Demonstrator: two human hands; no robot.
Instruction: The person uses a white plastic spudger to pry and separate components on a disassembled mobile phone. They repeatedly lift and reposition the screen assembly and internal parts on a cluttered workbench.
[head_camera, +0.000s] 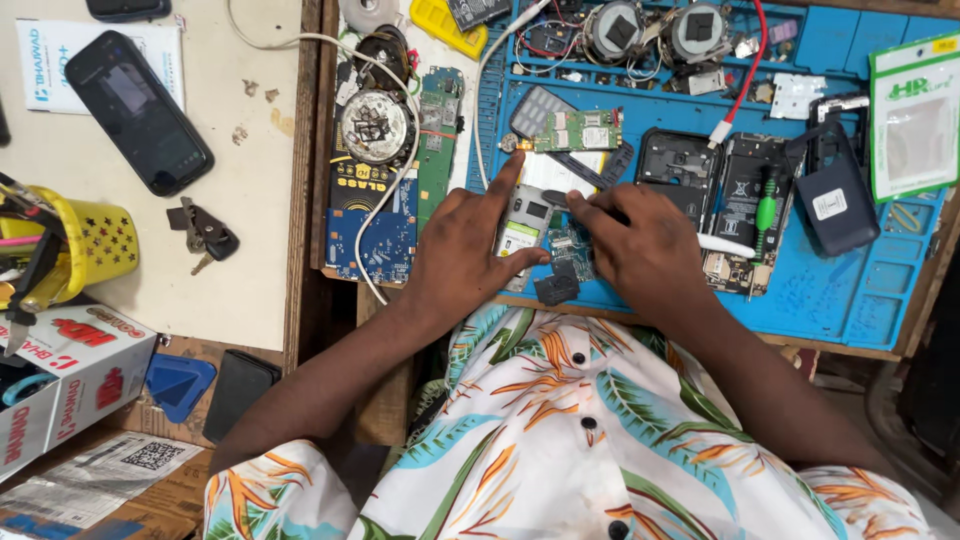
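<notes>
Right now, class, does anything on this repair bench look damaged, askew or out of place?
Nothing is spilled, but the small phone under the left hand and right hand lies opened up, its green circuit board bare on the blue mat. Small crumbs dot the cream table.

black smartphone (139, 112) far left of the grip, on the pale table | keys (205, 234) left | yellow perforated cup (93, 243) far left | green-handled screwdriver (765, 213) right | dark phone back cover (835, 195) far right | green circuit board (578, 131) just above

Phone body (522, 225) on mat (830, 290) (between both hands), circuit board (578, 130) behind
</notes>
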